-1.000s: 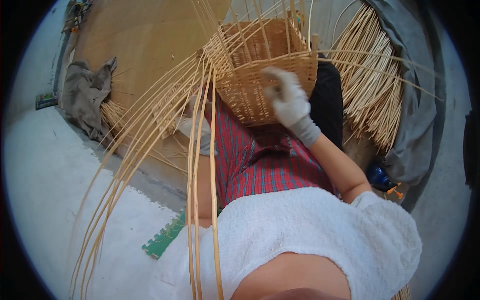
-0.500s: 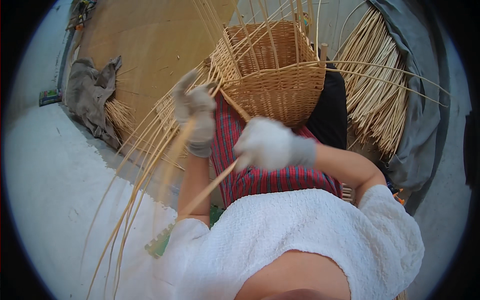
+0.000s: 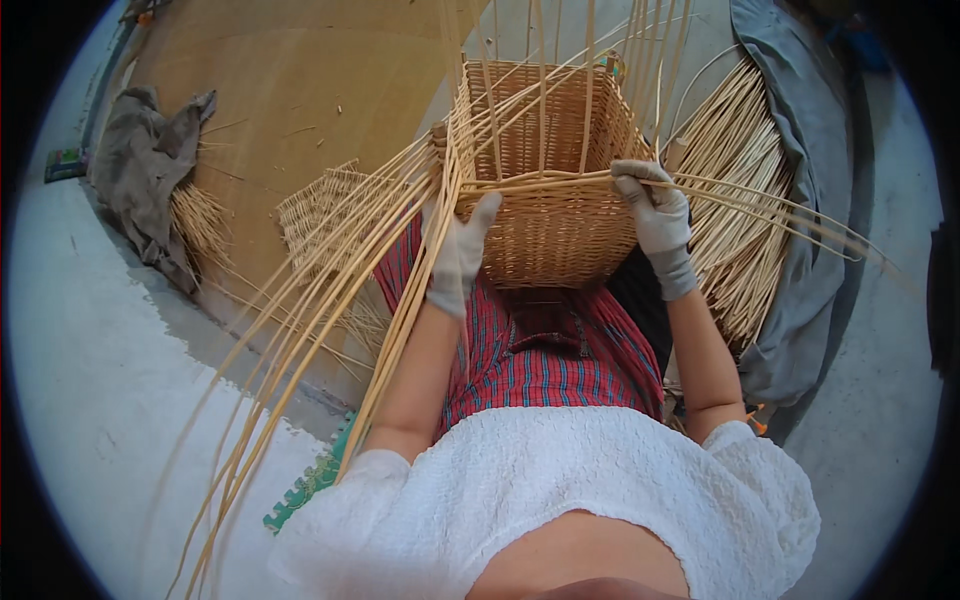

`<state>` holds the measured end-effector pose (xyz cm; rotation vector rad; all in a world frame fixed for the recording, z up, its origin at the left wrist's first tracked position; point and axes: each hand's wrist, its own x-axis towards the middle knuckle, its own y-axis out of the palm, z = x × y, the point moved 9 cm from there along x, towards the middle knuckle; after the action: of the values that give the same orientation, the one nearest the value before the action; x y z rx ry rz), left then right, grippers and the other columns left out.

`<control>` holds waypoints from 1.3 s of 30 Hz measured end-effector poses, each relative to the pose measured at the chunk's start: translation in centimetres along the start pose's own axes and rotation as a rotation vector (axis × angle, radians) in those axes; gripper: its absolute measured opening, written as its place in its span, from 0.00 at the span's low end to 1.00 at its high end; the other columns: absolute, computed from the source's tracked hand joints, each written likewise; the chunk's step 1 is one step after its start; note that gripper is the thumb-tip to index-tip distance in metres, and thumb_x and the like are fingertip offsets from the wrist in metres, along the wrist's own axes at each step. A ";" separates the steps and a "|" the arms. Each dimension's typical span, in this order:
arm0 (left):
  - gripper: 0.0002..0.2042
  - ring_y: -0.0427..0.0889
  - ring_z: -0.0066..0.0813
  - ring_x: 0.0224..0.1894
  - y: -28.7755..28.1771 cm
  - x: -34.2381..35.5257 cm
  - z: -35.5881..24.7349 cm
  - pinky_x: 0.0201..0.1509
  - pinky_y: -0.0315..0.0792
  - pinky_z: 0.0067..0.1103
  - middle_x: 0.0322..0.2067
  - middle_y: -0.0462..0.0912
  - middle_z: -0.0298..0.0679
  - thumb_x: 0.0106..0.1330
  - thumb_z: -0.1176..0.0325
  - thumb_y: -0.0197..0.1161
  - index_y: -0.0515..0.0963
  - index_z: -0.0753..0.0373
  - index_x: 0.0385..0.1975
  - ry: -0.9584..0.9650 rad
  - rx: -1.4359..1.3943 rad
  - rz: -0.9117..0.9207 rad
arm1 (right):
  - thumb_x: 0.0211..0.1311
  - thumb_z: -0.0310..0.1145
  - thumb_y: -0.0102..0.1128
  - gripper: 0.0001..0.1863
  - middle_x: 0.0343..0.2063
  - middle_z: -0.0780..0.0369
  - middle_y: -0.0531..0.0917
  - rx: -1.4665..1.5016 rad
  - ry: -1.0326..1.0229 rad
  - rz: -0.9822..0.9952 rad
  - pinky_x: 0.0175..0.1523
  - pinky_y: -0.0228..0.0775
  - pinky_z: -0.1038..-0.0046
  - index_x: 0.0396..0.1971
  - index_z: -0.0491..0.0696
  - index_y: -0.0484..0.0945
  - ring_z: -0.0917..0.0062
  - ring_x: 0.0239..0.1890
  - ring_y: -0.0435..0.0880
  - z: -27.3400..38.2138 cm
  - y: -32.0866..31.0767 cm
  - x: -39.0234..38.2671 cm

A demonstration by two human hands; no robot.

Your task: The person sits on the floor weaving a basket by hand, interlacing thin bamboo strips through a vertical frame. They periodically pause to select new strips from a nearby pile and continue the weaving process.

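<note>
A pale wicker basket (image 3: 560, 235) with an open top stands before my lap, tall upright rods (image 3: 541, 110) rising from its walls. My left hand (image 3: 460, 258), in a light glove, grips its near left corner, thumb against the front wall. Its other fingers are partly hidden behind long loose rods (image 3: 345, 285) that fan down and left past my forearm. At the near right corner, my gloved right hand (image 3: 662, 222) is closed on the rim, where a few rods (image 3: 770, 205) run out to the right. Below the basket a red striped cloth (image 3: 560, 385) covers my lap.
A thick bundle of rods (image 3: 745, 190) lies on grey cloth (image 3: 800, 320) at the right. To the left are a flat woven panel (image 3: 330, 215) on a tan board (image 3: 290, 70) and a smaller rod bundle (image 3: 200, 220) under dark cloth (image 3: 150, 170). Green matting (image 3: 310, 488) shows beside my left arm.
My right hand has gone from a rod over my lap to the basket's right corner. My left hand has come down onto the left corner. The basket now faces me more squarely.
</note>
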<state>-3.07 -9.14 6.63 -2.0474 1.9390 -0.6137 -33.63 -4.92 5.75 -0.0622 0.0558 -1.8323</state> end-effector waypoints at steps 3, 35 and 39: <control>0.39 0.82 0.46 0.55 2.3 1.9 2.5 0.61 0.76 0.36 0.52 0.82 0.52 0.61 0.42 0.74 0.74 0.69 0.61 -0.187 -0.216 0.225 | 0.71 0.20 0.61 0.11 0.40 0.66 0.86 -0.046 -0.089 -0.142 0.50 0.77 0.80 0.49 0.45 0.85 0.83 0.41 0.83 0.7 0.5 0.0; 0.16 0.82 0.33 0.49 3.0 -3.7 2.0 0.56 0.79 0.28 0.60 0.75 0.49 0.74 0.75 0.59 0.71 0.68 0.60 0.022 -0.365 -0.172 | 0.75 0.31 0.61 0.08 0.42 0.58 0.90 0.368 0.177 -0.312 0.34 0.80 0.79 0.48 0.47 0.78 0.75 0.42 0.89 -2.3 -2.4 -1.0; 0.11 0.87 0.29 0.35 9.0 1.2 -3.9 0.36 0.83 0.24 0.51 0.79 0.45 0.78 0.67 0.57 0.74 0.65 0.53 -0.321 -0.433 0.401 | 0.74 0.32 0.63 0.07 0.43 0.59 0.90 0.213 0.136 -0.318 0.35 0.80 0.80 0.47 0.48 0.80 0.77 0.42 0.89 -2.7 -2.9 -1.3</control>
<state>-12.77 -10.64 6.03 -1.7375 2.3187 0.2294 -36.23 -2.87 3.27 0.2145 -0.0576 -2.1481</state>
